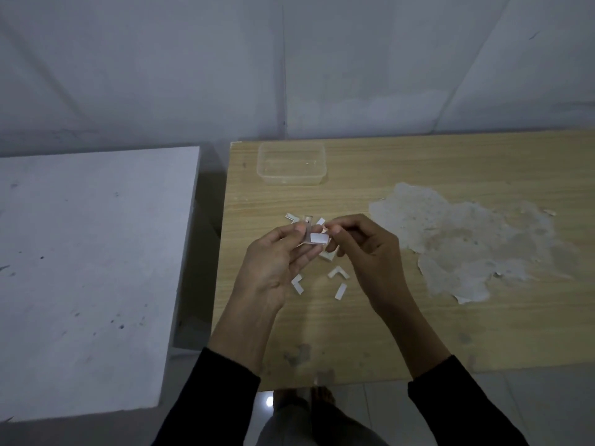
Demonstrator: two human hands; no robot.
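White piece [317, 238] is held up between both hands, just above the table [354, 333], approx. centre of my view. Progress, as I judge it: early. Clear container [289, 181] at the far edge looks empty, and several loose pieces lie under and around the hands, e.g. an L-shaped bit [297, 283], another L [338, 272] and a short strip [340, 291]. So one piece is in hand and the rest are untouched. I can't tell if it's being folded or peeled; too small and dim.

Pose: left hand [277, 262] is palm-up, fingers curled, thumb clamping the piece from the left. Right hand [363, 249] comes in from the right, thumb and forefinger pinching the piece's upper right edge, other fingers tucked. Both forearms angle inward, wrists off the table.
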